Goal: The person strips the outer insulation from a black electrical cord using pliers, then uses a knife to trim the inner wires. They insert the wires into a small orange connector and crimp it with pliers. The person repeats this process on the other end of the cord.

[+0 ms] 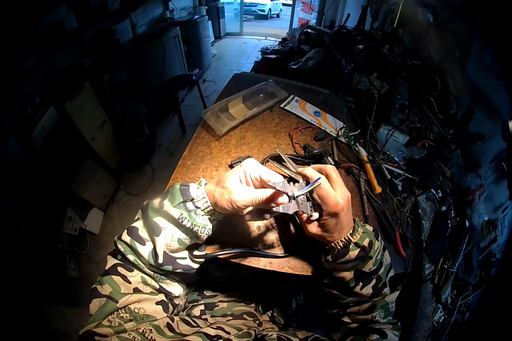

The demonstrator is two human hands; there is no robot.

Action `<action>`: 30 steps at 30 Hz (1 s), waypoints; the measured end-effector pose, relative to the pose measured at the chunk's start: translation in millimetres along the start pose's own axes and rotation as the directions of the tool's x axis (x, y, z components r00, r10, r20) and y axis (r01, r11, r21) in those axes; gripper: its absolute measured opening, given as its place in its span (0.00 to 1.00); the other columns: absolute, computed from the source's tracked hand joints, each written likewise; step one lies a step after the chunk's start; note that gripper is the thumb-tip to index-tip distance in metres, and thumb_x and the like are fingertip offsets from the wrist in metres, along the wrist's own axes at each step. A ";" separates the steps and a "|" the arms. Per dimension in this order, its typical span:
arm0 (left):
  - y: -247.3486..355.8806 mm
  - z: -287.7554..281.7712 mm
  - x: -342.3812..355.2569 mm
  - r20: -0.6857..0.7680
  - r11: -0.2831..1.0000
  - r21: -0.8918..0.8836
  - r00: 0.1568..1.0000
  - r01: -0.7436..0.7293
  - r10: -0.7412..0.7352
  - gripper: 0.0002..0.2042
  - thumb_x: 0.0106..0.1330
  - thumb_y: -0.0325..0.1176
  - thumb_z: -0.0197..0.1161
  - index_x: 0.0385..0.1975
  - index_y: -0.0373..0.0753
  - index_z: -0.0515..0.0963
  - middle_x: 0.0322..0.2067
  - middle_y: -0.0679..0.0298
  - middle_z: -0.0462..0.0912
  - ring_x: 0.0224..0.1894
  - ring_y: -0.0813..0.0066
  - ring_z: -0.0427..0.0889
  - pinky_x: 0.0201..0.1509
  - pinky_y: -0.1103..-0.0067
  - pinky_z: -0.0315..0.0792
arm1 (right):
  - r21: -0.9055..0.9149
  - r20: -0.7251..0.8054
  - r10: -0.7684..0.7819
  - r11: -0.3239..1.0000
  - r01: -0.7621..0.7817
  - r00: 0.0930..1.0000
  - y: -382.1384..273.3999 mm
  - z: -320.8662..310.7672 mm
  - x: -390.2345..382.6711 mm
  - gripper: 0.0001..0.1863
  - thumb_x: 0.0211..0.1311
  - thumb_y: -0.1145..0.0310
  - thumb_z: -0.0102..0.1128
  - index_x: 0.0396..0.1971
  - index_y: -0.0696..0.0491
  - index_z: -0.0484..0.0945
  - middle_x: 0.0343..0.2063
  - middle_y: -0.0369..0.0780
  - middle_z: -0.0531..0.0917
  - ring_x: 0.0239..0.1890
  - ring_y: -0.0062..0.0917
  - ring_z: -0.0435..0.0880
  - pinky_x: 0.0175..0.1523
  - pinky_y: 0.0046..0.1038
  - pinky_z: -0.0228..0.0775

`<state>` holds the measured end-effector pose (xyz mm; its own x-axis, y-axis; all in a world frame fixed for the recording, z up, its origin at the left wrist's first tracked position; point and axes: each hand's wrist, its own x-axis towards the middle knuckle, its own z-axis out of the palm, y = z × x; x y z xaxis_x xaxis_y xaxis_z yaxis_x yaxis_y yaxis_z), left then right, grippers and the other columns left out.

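Note:
My left hand (242, 190) is closed, thumb and index pinching a black cable (293, 196) among grey metal tool parts (286, 207) with notched edges. Short blue and pale wires (312, 184) stick out of the cable's end toward the upper right. My right hand (329, 202) is wrapped round the metal tool, whose pointed upper parts (287, 162) rise above my knuckles. Both hands meet over the lit wooden bench (193, 159). Exactly where the tool touches the cable is hard to make out. A black cable (244, 254) lies below my hands.
Behind my hands lie a clear plastic tray (216, 116) and a white-orange package (312, 115). Tangled leads, a yellow-handled tool (368, 170) and red-handled pliers (398, 241) crowd the right. A stool (182, 82) stands left of the bench, and an open doorway (264, 20) is beyond.

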<state>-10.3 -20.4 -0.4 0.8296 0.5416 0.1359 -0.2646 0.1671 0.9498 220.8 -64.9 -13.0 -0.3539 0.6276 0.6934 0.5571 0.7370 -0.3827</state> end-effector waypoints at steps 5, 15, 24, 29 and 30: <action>2.5 1.3 1.6 0.044 0.974 -0.219 0.998 0.058 -0.050 0.13 0.68 0.31 0.66 0.44 0.25 0.80 0.22 0.62 0.79 0.15 0.84 0.70 0.16 0.86 0.62 | -0.026 -0.013 -0.015 1.000 0.015 1.000 -4.6 -1.0 3.5 0.35 0.34 0.80 0.66 0.53 0.62 0.74 0.43 0.50 0.78 0.45 0.44 0.79 0.49 0.37 0.75; -3.7 11.3 12.2 -0.385 0.928 0.353 0.886 -0.117 0.258 0.11 0.64 0.16 0.63 0.46 0.30 0.80 0.36 0.64 0.85 0.30 0.88 0.78 0.30 0.89 0.71 | -0.141 -0.056 0.210 0.966 -0.216 0.976 2.6 1.3 -0.7 0.33 0.37 0.77 0.66 0.52 0.59 0.75 0.42 0.48 0.77 0.47 0.45 0.77 0.53 0.39 0.72; -1.4 5.1 12.0 -0.167 0.846 0.488 0.928 -0.216 0.334 0.10 0.67 0.18 0.61 0.47 0.29 0.82 0.40 0.63 0.86 0.43 0.81 0.82 0.48 0.83 0.77 | -0.138 -0.020 0.168 0.976 -0.169 0.986 3.3 0.7 -2.1 0.34 0.37 0.76 0.66 0.54 0.62 0.74 0.43 0.50 0.77 0.47 0.45 0.77 0.53 0.38 0.72; 1.5 -5.9 3.9 -0.106 0.975 0.216 0.992 -0.042 0.067 0.11 0.71 0.27 0.62 0.49 0.31 0.80 0.35 0.68 0.84 0.33 0.89 0.75 0.34 0.89 0.68 | -0.012 0.033 0.056 0.998 -0.056 0.998 3.9 0.2 -0.3 0.35 0.37 0.77 0.64 0.55 0.63 0.73 0.44 0.51 0.77 0.46 0.46 0.77 0.51 0.38 0.73; 1.7 -8.1 0.0 -0.112 0.986 0.166 0.994 0.014 0.004 0.11 0.71 0.30 0.62 0.47 0.30 0.81 0.32 0.70 0.83 0.30 0.89 0.74 0.32 0.88 0.67 | 0.018 0.041 0.022 1.000 -0.022 0.999 2.3 0.4 1.4 0.36 0.36 0.77 0.64 0.55 0.63 0.73 0.44 0.51 0.77 0.46 0.46 0.78 0.50 0.38 0.73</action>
<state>-14.8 -13.5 -1.1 0.7681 0.6313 0.1076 -0.1673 0.0356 0.9853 221.3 -62.3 -13.2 -0.3725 0.6532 0.6592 0.5510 0.7273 -0.4093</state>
